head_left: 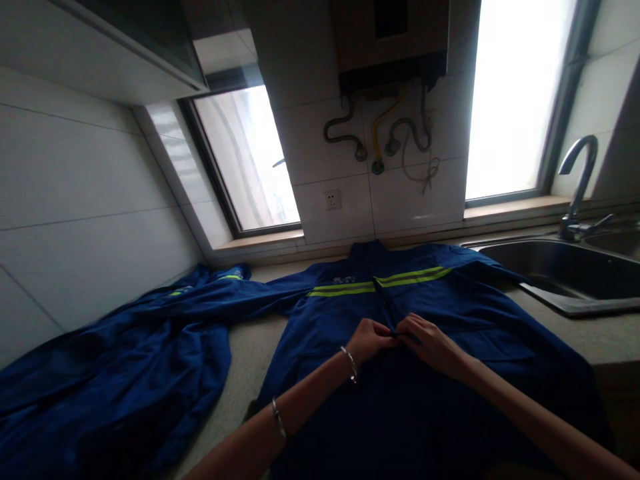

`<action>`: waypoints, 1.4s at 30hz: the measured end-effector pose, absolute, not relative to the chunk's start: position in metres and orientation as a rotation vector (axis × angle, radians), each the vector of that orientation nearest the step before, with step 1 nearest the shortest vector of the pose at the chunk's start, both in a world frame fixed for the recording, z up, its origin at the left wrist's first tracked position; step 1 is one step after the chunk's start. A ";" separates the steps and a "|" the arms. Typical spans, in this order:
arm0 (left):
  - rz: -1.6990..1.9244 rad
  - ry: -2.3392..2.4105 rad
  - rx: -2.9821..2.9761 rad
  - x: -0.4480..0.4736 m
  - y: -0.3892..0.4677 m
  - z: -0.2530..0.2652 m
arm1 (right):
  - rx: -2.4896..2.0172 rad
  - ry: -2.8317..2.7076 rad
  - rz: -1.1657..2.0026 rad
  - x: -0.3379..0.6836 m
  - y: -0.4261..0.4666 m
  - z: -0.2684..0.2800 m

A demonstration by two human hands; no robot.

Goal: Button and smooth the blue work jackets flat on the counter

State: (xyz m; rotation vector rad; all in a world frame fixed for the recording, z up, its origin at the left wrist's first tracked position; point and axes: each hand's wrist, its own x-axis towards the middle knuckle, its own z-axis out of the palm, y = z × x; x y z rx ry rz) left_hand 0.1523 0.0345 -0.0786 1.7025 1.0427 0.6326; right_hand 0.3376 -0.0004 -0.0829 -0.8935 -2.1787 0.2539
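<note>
A dark blue work jacket [340, 320] with yellow-green reflective stripes lies spread on the counter, its collar toward the wall. My left hand [373, 339], with bracelets on the wrist and forearm, pinches the jacket's front edge at the middle. Right beside it my right hand [423, 337] pinches the same front opening, fingertips meeting those of the left. Whatever small fastening lies between the fingers is hidden. Above the hands, the upper front edges sit slightly apart.
A second blue garment [150, 360] lies crumpled on the left, touching the jacket's sleeve. On the right is a steel sink [550, 267] with a faucet [580, 180]; the other sleeve reaches its rim. The speckled counter [253, 347] shows between the garments. A water heater [393, 40] hangs on the wall.
</note>
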 end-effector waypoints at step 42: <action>0.911 1.074 1.350 0.153 0.031 -0.080 | -0.802 -2.012 0.232 0.337 0.001 -0.084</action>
